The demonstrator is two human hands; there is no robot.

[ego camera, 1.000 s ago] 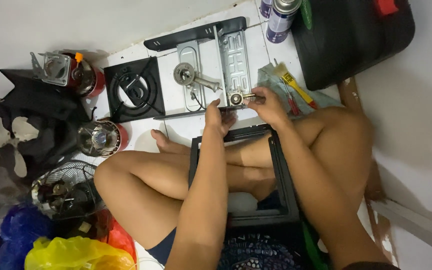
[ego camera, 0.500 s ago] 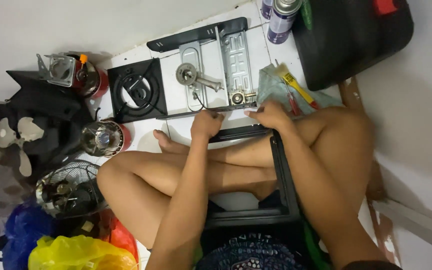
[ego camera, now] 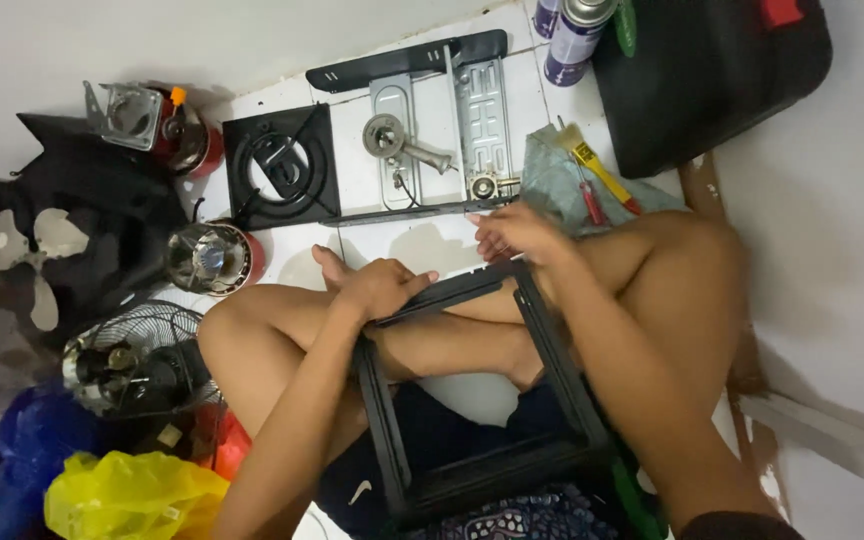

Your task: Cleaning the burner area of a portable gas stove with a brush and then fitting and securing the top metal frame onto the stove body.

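I sit cross-legged on a white tiled floor with a black rectangular metal frame lying across my legs. My left hand grips the frame's far bar near its left corner. My right hand rests on the same bar near its right corner, fingers curled over it. Just beyond my hands lies an opened gas stove body with a grey burner tube and a small round valve at its near edge.
A black pan support plate lies left of the stove body. Further left are a red gas canister, a round burner head, a fan and coloured plastic bags. A brush and screwdriver, spray cans and a black case are at the right.
Both hands came back from the valve on the stove body toward me and settled on the frame's far bar. The view shifted slightly.
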